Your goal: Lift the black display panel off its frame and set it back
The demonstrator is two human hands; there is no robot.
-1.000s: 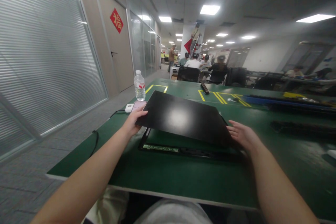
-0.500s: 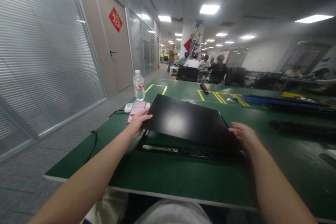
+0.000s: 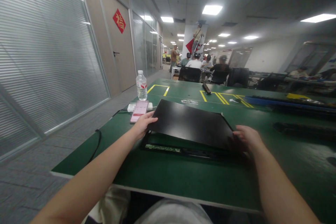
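A flat black panel point(image 3: 193, 123) lies tilted over a black frame point(image 3: 181, 150) on the green table point(image 3: 183, 178). Its near edge is raised a little above the frame, in which a green circuit strip shows. My left hand point(image 3: 143, 124) grips the panel's near left corner, thumb on top. My right hand point(image 3: 248, 137) holds the near right corner, fingers curled at its edge.
A pink phone point(image 3: 139, 111), a white charger point(image 3: 131, 106) and a water bottle point(image 3: 141, 85) stand left of the panel. Yellow tape marks point(image 3: 217, 97) and dark long parts point(image 3: 288, 101) lie farther right. A cable point(image 3: 96, 143) hangs off the left edge. People sit at the back.
The panel has come down lower and flatter toward the frame, both hands still on its near corners.
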